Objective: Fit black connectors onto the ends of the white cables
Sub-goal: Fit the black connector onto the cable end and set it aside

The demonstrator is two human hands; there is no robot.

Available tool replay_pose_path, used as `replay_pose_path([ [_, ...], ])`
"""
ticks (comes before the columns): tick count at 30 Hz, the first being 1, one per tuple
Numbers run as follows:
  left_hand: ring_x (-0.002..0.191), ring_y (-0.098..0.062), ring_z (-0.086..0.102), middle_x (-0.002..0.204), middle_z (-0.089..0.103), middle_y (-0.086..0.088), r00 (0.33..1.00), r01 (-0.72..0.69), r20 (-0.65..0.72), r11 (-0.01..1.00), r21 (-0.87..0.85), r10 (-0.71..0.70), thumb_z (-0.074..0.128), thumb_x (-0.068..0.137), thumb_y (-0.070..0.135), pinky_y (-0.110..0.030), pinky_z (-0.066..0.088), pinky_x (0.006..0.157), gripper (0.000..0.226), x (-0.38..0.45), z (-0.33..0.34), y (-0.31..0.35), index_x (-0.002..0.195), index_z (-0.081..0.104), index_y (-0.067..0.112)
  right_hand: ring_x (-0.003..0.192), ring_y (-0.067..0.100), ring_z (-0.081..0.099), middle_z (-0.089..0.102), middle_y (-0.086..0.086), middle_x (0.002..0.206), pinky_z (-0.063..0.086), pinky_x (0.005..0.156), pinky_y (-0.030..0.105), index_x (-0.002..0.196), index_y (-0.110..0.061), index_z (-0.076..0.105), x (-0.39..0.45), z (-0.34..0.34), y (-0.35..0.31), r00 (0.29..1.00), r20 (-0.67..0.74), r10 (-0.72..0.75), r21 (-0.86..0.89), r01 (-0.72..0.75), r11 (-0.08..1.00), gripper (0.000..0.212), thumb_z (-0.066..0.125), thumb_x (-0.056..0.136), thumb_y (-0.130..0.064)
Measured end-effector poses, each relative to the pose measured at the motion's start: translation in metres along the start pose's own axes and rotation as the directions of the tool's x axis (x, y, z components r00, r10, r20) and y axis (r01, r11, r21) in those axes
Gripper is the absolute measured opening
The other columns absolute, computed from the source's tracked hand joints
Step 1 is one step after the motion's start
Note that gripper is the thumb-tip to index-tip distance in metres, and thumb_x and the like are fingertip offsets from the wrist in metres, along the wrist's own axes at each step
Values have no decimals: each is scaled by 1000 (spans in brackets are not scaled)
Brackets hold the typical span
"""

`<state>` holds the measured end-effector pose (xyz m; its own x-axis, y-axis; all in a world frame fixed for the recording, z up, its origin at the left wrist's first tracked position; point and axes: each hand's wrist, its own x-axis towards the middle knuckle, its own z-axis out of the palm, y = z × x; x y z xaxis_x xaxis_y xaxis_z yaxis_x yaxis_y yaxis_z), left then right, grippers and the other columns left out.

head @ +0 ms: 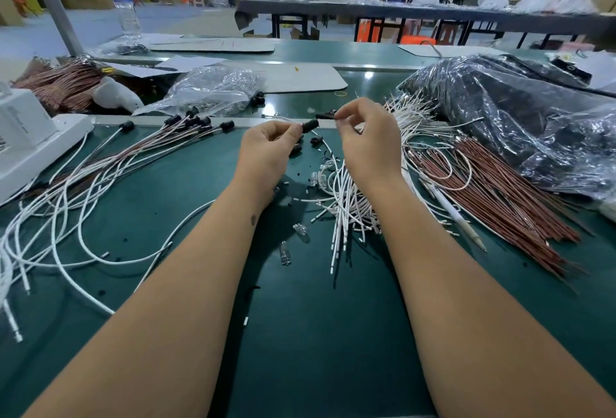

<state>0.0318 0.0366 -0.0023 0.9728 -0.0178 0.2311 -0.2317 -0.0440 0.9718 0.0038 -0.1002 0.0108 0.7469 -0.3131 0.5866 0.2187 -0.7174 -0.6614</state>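
Pinching a black connector (310, 124), left hand (270, 140); right hand (363, 130) perhaps cable-pinching.

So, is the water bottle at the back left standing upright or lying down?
Upright. The water bottle stands on its base at the far edge of the table, cap at the top; it looks slanted only as wide-angle distortion would make it.

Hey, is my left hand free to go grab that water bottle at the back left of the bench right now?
Probably not as things stand. The left hand is pinching a black connector, so it would have to put that down first. The water bottle also stands far back, beyond a clear plastic bag and paper sheets.
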Motion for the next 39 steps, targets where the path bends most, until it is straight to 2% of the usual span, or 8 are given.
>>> replay_pose_path([
  [3, 42, 5, 44, 53, 54, 14, 999, -24, 25, 999, 28, 23, 61, 95, 21, -9, 39, 48, 17, -1, 1, -2, 78, 64, 21, 78, 6, 56, 59, -7, 85, 43, 68, 16, 99, -15, 61, 4, -2, 0, 987, -92, 130, 169, -113, 979, 9, 57, 95, -8],
  [5, 50, 3, 49, 68, 58, 5, 999, -31, 42, 999, 42, 30, 59, 96, 21, -11, 42, 52, 16, 0, 1, -3, 80, 63, 20, 74, 3, 55, 60, -6, 85, 47, 70, 14, 104, -11, 62, 8, -5, 0, 946, -75, 314, 440, -251, 862, 12, 55, 96, -6],
  [7, 61, -2, 55, 79, 63, 1, 997, -31, 72, 998, 48, 28, 56, 98, 20, -16, 46, 58, 14, -1, 3, -4, 84, 60, 19, 71, 8, 57, 64, 2, 83, 50, 66, 18, 99, -10, 60, 10, -9, -2, 876, 105, 471, 792, -360, 493, 13, 50, 98, -2],
  [9, 68, -5, 59, 83, 66, 4, 995, -40, 98, 998, 42, 36, 52, 99, 20, -20, 49, 62, 13, -2, 6, -4, 87, 58, 19, 64, 12, 62, 67, 7, 76, 55, 63, 21, 94, -9, 56, 11, -13, -4, 832, 255, 492, 927, -355, 121, 15, 46, 99, 0],
  [12, 80, -9, 63, 89, 68, 4, 989, -73, 133, 996, 50, 65, 48, 101, 18, -27, 52, 70, 12, -3, 8, -3, 91, 55, 17, 67, 20, 68, 70, 13, 77, 59, 72, 29, 93, -7, 51, 11, -13, -4, 835, 342, 431, 938, -327, -111, 15, 40, 101, -1],
  [19, 74, -17, 71, 87, 73, -4, 966, -5, 256, 998, -59, 20, 43, 103, 19, -27, 57, 64, 13, -5, 14, -3, 96, 51, 10, 88, 21, 64, 65, 13, 94, 51, 93, 30, 89, -8, 55, 6, -4, -11, 836, 414, 361, 908, -349, -233, 17, 44, 100, -3],
  [25, 77, -23, 73, 82, 76, -4, 947, 3, 321, 997, -75, 21, 41, 104, 20, -26, 57, 62, 14, -6, 16, -3, 96, 48, 12, 50, 3, 37, 53, -7, 66, 31, 49, 15, 87, -19, 62, 5, -1, -4, 796, 306, 522, 908, -408, 90, 14, 60, 94, -7],
  [39, 60, -12, 65, 56, 60, 5, 981, -41, 191, 999, 2, 40, 46, 102, 18, -20, 49, 54, 14, -3, 10, -4, 90, 52, 17, 65, 14, 59, 60, 5, 73, 53, 68, 25, 96, -10, 53, 10, -6, 8, 739, 193, 646, 947, -311, 74, 11, 44, 103, -12],
])
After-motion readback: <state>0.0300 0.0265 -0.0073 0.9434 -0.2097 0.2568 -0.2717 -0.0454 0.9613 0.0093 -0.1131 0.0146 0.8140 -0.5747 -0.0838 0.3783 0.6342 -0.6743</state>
